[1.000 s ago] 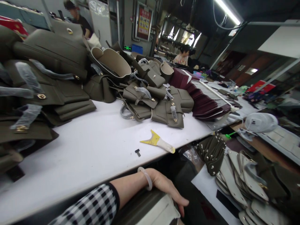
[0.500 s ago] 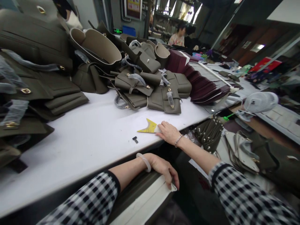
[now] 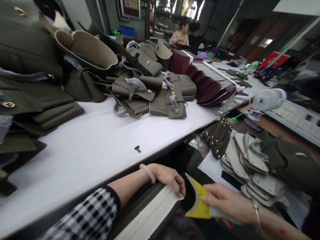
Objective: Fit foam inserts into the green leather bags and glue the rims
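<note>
My left hand [image 3: 168, 178] lies curled over the end of an olive and cream leather piece [image 3: 152, 210] below the table's near edge, fingers pressed on its cream corner. My right hand [image 3: 228, 205] grips the white handle of a yellow curved scraper tool [image 3: 197, 201], its blade held next to the left fingertips. Both forearms wear black-and-white checked sleeves, with a pale bangle on the left wrist.
The white table [image 3: 95, 146] carries heaps of olive bags [image 3: 155, 93], a stack of maroon leather pieces [image 3: 212, 88] and a small black scrap [image 3: 137, 149]. Lower right lie cream and olive studded cut parts [image 3: 247, 160] and a small white fan [image 3: 268, 100]. A person sits far back.
My right hand took the yellow scraper off the table and brought it down beside my left hand. The view has tilted down a little.
</note>
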